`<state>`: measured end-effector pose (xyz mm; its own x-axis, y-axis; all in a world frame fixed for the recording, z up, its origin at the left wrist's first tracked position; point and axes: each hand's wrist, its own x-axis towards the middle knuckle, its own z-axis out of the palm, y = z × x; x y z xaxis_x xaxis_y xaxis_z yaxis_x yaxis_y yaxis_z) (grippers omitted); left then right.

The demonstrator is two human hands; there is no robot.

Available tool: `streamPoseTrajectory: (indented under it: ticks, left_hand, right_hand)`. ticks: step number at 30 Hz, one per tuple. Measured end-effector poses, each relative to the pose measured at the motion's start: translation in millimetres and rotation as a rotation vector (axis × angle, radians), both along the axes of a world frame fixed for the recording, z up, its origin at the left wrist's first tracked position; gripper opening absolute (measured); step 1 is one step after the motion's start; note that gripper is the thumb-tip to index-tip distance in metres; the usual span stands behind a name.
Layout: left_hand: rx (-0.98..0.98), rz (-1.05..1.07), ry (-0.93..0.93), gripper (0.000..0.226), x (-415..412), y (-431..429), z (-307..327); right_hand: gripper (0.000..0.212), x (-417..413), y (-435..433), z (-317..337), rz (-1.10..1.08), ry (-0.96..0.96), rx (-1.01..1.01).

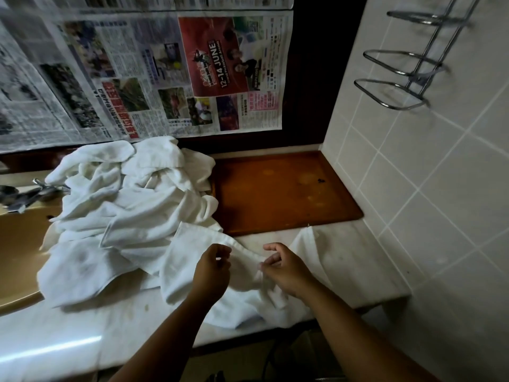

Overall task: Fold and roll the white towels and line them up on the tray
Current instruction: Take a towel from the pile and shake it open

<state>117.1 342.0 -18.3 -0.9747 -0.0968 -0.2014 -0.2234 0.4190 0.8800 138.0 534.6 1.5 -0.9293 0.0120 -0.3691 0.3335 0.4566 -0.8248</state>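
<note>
A heap of crumpled white towels [129, 194] covers the left and middle of the pale counter. One white towel [248, 293] lies spread at the counter's front edge, part of it hanging over. My left hand [212, 268] and my right hand [283, 267] are over this towel with curled fingers, and each seems to pinch its upper hem. The brown wooden tray [278, 188] sits bare at the back right, just beyond the towel.
A tiled wall [440, 175] bounds the counter on the right, with a chrome wire rack [399, 78] mounted high on it. Newspaper sheets [137, 73] cover the back wall. A tan basin [19, 244] and a metal tap [35, 191] are at the left.
</note>
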Motion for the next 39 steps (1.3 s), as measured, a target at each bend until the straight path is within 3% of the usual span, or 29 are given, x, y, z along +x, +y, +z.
streamPoseTrajectory:
  ticks: [3,7,9,12,19,22,24,28,33,39]
  left_hand:
    - [-0.15,-0.049,0.056,0.041,1,-9,-5]
    - [-0.161,-0.111,0.093,0.033,-3,-21,-5]
    - [-0.214,-0.159,0.158,0.025,-5,-30,-2]
    - [-0.265,-0.25,0.238,0.021,-7,-43,-1]
    - [-0.334,-0.411,0.28,0.026,-23,-71,-21]
    - [-0.434,-0.526,0.204,0.042,-30,-70,-36]
    - [-0.443,-0.612,0.118,0.057,-32,-71,-49]
    - [-0.563,-0.651,0.297,0.07,-23,-84,-71]
    - [-0.644,-0.667,0.531,0.069,-12,-95,-86]
    - [-0.657,-0.695,0.551,0.066,-18,-92,-85]
  right_hand:
    - [0.057,4,-8,-12,0.029,0.055,0.114]
    - [0.071,0,-17,-28,-0.016,0.036,0.236]
    - [0.059,-6,-18,-36,-0.038,-0.069,0.32]
    - [0.022,-9,-14,-50,-0.048,-0.083,0.432]
    - [0.016,6,-36,-59,-0.123,0.016,0.476]
    - [0.054,26,-52,-73,-0.233,0.129,0.444]
    - [0.064,38,-60,-79,-0.34,0.23,0.386]
    - [0.045,52,-61,-88,-0.382,0.346,0.365]
    - [0.033,64,-68,-102,-0.369,0.414,0.581]
    - [0.026,68,-76,-109,-0.441,0.34,0.722]
